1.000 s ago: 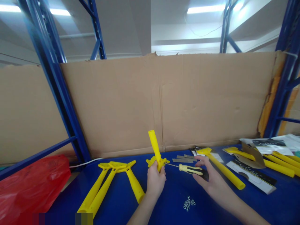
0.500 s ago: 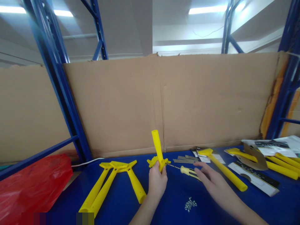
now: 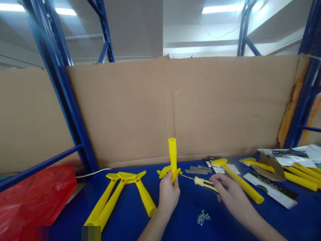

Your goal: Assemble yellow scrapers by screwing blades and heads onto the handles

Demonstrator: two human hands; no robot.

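Observation:
My left hand [image 3: 170, 194] is closed around the head end of a yellow plastic scraper [image 3: 172, 150], whose round handle points up. In my right hand [image 3: 227, 189] is a screwdriver [image 3: 203, 182] with a cream and black handle, gripped at its rear end by the fingers. The screwdriver's thin shaft reaches left to the side of the scraper head; whether its tip sits in a screw is too small to tell. Below my right hand, a small pile of screws and nuts [image 3: 203, 218] lies on the blue table [image 3: 185, 214].
Several yellow scrapers [image 3: 112, 197] lie at left, another scraper [image 3: 243, 184] at right. Thin metal blades [image 3: 198, 170] rest behind the screwdriver. Printed card packaging [image 3: 272, 190] and more scrapers [image 3: 301, 179] are at far right. A red plastic bag [image 3: 37, 194] is at left, a cardboard wall [image 3: 125, 113] behind.
The scraper handle has swung from leaning left to nearly upright. My right hand has shifted slightly right, its fingers now curled more tightly around the screwdriver's handle end.

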